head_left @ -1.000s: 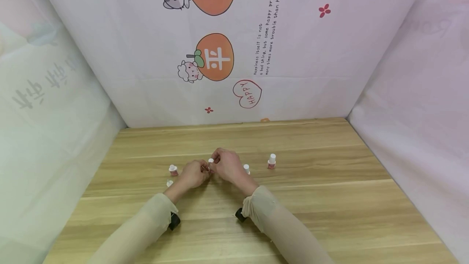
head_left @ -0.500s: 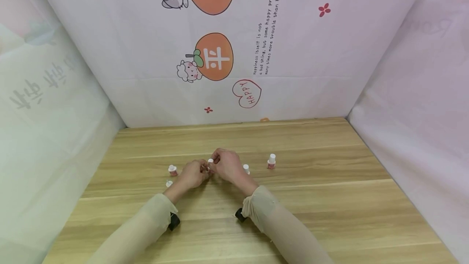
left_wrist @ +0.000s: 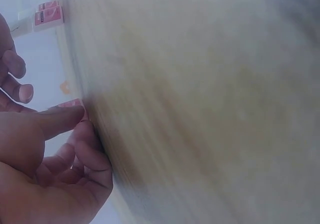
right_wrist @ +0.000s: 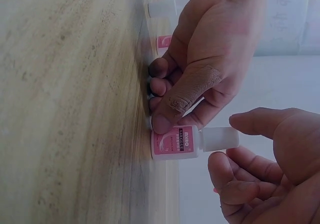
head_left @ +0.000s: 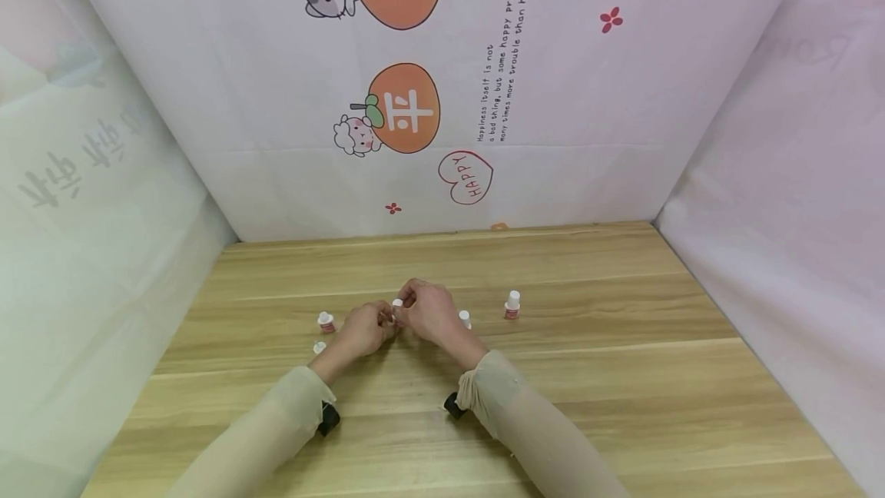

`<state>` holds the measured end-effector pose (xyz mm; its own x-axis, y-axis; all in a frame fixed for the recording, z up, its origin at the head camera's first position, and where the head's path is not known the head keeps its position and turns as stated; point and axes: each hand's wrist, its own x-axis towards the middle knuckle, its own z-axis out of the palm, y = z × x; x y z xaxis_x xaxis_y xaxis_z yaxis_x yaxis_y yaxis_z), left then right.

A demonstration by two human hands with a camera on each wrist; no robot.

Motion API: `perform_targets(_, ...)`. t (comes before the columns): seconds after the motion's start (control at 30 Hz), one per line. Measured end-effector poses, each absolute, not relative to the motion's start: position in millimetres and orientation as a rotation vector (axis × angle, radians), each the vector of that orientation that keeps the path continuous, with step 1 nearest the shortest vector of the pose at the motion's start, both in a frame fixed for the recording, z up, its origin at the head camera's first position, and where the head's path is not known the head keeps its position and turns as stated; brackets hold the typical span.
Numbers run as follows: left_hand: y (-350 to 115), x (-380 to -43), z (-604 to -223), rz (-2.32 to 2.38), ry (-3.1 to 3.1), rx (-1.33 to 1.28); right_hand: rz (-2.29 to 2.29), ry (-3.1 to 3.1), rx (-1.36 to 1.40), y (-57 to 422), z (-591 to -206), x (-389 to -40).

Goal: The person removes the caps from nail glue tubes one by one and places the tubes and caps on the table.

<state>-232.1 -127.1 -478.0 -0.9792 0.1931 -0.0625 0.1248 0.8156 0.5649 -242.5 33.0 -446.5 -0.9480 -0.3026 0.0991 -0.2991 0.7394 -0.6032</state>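
Observation:
A small white nail glue bottle (right_wrist: 172, 146) with a pink label stands upright on the table between both hands. My left hand (head_left: 362, 329) pinches its body low down, thumb across the label. At the top, my right hand (head_left: 430, 313) has thumb and fingers about the white cap (right_wrist: 220, 138), which sits on the bottle neck. From the head, only the cap shows between the hands; in the left wrist view, fingers hide most of the bottle, leaving a strip of pink label (left_wrist: 72, 103).
Two similar bottles stand left of the left hand, one farther back (head_left: 326, 323) and one nearer (head_left: 319, 347), partly behind the wrist. On the right, one bottle (head_left: 465, 319) is half hidden by the right wrist; another (head_left: 512, 306) stands beyond. A printed cloth (head_left: 553, 175) rises behind the wooden table (head_left: 622, 375).

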Motion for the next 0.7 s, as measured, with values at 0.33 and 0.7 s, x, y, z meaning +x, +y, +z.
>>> perform_targets(0.33,-127.4,-232.9,-479.3,0.871,2.901,0.282,-1.005,2.927,-0.508,33.1,-445.2,-242.0)
perform_targets(0.7,-127.7,-232.1,-479.8,0.842,2.909,0.313,-1.02,2.917,-0.505,32.4,-443.9,-241.8)
